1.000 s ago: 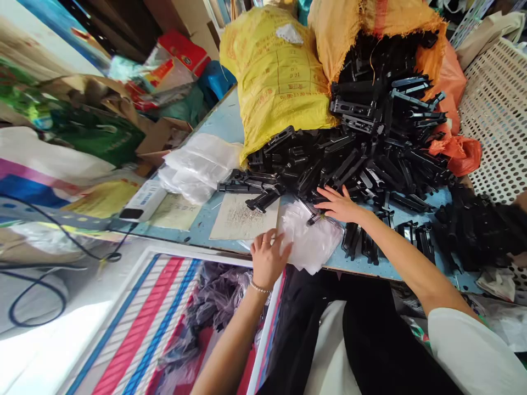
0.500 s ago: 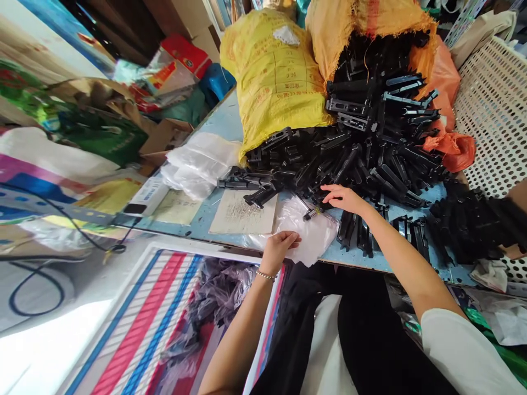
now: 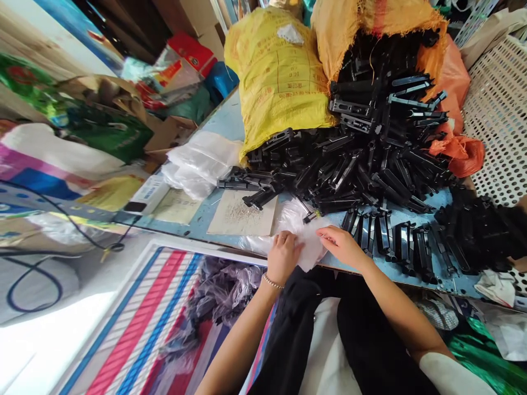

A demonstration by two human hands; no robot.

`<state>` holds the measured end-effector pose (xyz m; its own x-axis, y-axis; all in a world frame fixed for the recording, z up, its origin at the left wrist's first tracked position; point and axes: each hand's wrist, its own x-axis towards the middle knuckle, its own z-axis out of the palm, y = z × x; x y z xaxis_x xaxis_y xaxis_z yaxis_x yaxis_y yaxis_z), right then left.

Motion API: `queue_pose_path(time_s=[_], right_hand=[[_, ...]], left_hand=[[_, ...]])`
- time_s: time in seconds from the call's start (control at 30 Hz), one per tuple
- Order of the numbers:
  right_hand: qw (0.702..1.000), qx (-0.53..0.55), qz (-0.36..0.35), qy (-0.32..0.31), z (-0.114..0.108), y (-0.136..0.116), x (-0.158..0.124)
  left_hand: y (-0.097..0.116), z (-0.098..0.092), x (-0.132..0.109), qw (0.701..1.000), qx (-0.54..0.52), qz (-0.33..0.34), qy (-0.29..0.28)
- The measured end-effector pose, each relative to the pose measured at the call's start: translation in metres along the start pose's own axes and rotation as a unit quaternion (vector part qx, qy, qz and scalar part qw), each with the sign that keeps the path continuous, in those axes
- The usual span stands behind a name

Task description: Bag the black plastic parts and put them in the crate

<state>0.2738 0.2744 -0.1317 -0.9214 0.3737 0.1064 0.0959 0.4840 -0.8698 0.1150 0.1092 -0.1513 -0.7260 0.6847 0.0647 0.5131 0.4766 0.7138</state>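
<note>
Both hands rest on a stack of clear plastic bags [image 3: 307, 227] at the front edge of the blue table [image 3: 222, 123]. My left hand [image 3: 284, 256] has its fingers curled onto the bags' near edge. My right hand [image 3: 341, 245] pinches the same edge just to the right. Behind the bags lies a big heap of black plastic parts [image 3: 362, 159] spilling from an orange woven sack [image 3: 370, 27]. A row of the same black parts [image 3: 395, 236] lies side by side right of my right hand.
A full yellow sack [image 3: 280, 71] stands at the back. More clear bags [image 3: 201, 162] and a grey card with small bits [image 3: 242, 214] lie to the left. A white perforated basket [image 3: 498, 115] is at the right. A striped bag holding packed parts [image 3: 173, 323] sits below the table.
My right hand drew back from the black heap to the bags' near edge, beside my left hand. My left hand shifted slightly right along that edge.
</note>
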Motion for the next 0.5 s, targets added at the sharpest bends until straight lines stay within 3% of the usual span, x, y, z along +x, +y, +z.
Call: queue_pose_path(time_s=[0.03, 0.1, 0.2, 0.27, 0.37, 0.5], right_hand=[[1.000, 0.000, -0.008, 0.009, 0.002, 0.000, -0.002], [0.998, -0.014, -0.033, 0.045, 0.004, -0.001, -0.004], [0.997, 0.005, -0.027, 0.067, 0.008, -0.006, -0.003], [0.996, 0.078, 0.046, 0.025, 0.017, -0.010, 0.001], [0.971, 0.186, 0.146, -0.030, 0.035, -0.011, 0.009], [0.968, 0.187, 0.166, 0.003, 0.045, -0.009, 0.016]], left_hand=[[-0.001, -0.001, 0.002, 1.000, -0.007, -0.011, 0.001], [-0.004, -0.005, 0.007, 0.989, -0.118, -0.090, -0.022], [-0.001, -0.016, 0.011, 0.904, -0.362, -0.217, -0.071], [0.007, -0.018, 0.009, 0.853, -0.447, -0.250, -0.099], [0.018, -0.015, 0.001, 0.850, -0.454, -0.244, -0.106], [0.019, -0.011, -0.008, 0.866, -0.441, -0.227, -0.059]])
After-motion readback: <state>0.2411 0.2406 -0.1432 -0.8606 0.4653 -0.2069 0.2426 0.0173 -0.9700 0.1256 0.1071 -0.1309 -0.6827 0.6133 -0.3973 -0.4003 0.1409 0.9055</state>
